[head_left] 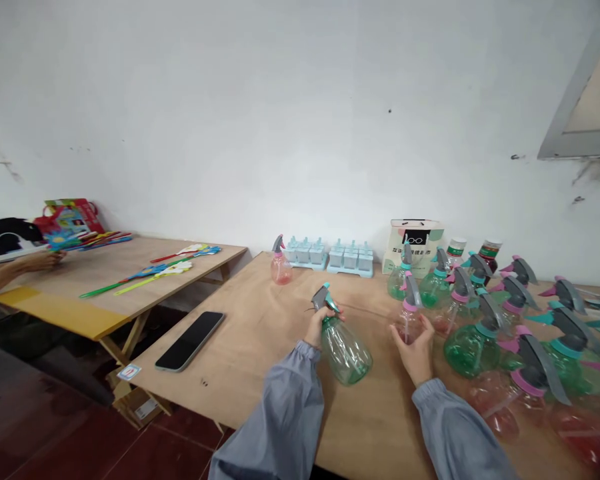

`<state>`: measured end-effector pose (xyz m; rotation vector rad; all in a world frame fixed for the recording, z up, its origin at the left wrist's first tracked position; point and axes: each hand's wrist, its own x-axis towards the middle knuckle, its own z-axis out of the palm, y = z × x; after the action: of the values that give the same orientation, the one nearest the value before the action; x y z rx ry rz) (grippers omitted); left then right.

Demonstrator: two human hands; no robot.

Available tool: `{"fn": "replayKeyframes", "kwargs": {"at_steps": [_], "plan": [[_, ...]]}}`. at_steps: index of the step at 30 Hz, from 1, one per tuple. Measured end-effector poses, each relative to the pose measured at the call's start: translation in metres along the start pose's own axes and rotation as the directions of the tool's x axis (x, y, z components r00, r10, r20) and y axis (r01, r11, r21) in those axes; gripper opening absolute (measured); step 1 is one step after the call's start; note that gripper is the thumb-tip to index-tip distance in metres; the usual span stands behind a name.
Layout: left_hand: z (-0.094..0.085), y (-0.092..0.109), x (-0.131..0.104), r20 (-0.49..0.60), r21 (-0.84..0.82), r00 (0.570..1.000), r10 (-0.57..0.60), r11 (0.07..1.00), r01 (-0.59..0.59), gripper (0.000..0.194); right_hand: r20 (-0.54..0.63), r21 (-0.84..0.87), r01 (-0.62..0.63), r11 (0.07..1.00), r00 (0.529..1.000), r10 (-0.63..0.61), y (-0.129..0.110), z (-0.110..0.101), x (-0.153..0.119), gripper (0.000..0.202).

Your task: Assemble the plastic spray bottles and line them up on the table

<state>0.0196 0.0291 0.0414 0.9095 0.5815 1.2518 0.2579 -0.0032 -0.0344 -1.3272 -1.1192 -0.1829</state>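
Observation:
My left hand (320, 327) is wrapped round the neck of a green spray bottle (347, 353), which tilts with its base toward the lower right. The bottle has a grey and teal spray head. My right hand (416, 347) has its thumb and fingers round a pink spray bottle (409, 323) with a grey and pink head, standing on the wooden table (245, 340). Several green and pink spray bottles crowd the right side, among them a green one (473, 350) beside my right hand. One pink spray bottle (281, 268) stands alone at the back left.
A black phone (190, 341) lies at the left. Light-blue ice-pop moulds (351, 259) and a printed bag (414, 247) stand by the wall. On the left table (105, 300) lie colourful hand-shaped sticks (153, 272); another person's hand (45, 260) reaches there.

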Motion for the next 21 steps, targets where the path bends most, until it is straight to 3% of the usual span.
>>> {"fn": "replayKeyframes", "kwargs": {"at_steps": [6,13,18,21], "plan": [[0.003,-0.002,-0.006,0.216,-0.018,0.973,0.084,0.996,-0.082,0.042,0.093,0.077,-0.021,0.997,0.996,0.014,-0.009,-0.018,-0.021,0.087],[0.009,-0.002,-0.008,0.249,0.024,0.967,0.060,0.997,-0.068,0.049,0.119,0.105,-0.043,0.994,0.992,0.030,-0.011,-0.018,-0.019,0.085],[0.007,-0.004,-0.006,0.191,0.033,0.981,-0.028,0.999,0.022,0.030,0.122,0.104,-0.051,0.993,0.992,0.038,-0.012,-0.019,-0.019,0.085],[0.006,-0.003,-0.007,0.246,0.030,0.968,-0.049,0.999,0.043,0.027,0.128,0.111,-0.051,0.993,0.991,0.037,-0.011,-0.019,-0.019,0.085]]}}
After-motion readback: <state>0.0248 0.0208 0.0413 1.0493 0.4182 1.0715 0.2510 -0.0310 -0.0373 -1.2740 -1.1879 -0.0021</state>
